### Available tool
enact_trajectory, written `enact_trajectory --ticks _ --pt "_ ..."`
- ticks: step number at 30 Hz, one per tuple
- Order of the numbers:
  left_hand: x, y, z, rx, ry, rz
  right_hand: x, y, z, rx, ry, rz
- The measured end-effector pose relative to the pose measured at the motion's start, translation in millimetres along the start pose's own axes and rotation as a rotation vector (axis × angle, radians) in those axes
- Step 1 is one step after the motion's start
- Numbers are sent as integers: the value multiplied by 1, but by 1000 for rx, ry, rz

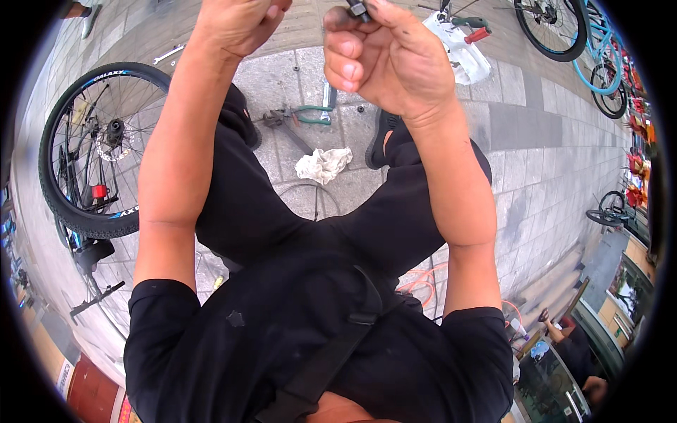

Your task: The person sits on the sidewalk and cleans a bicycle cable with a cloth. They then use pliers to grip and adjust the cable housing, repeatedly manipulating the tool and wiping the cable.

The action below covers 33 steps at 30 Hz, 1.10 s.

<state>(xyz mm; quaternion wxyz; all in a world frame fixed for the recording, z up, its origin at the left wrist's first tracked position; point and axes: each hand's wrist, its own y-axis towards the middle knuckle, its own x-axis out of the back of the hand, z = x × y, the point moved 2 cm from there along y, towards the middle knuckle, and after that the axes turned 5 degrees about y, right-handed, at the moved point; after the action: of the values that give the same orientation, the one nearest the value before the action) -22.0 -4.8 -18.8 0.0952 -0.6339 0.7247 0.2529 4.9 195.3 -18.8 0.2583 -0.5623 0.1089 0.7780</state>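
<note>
My right hand (402,67) is raised at the top, thumb and forefinger pinching a small dark metal part (358,9) with a hex-shaped section. Its other fingers are curled, and the fingertips look blackened. To the left, my left hand (243,20) is held up with fingers bent inward. The upper edge cuts it off, so anything in it is hidden. On the paving below, between my feet, lie an adjustable wrench (288,132), green-handled pliers (312,115), a blue-and-silver tool (328,96) and a crumpled white cloth (323,165).
A bicycle wheel (53,151) stands close at my left, near a spanner (169,53). Ahead right sits a white plastic container (465,63) with a red-handled tool (478,35). A light blue bicycle (601,53) is farther right. An orange cable (421,282) runs behind my right leg.
</note>
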Motion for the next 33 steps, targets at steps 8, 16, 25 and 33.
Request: enact_trajectory --ticks 8,16,25,33 --pt "4 2 10 200 193 -239 -1 5 26 480 -1366 -346" --pt "30 2 29 273 203 -262 9 9 16 754 -1980 -317" --pt "6 -2 5 -7 44 -14 13 4 5 33 -62 62" --pt "-7 -10 10 166 461 -88 22 -18 10 123 -354 -155"
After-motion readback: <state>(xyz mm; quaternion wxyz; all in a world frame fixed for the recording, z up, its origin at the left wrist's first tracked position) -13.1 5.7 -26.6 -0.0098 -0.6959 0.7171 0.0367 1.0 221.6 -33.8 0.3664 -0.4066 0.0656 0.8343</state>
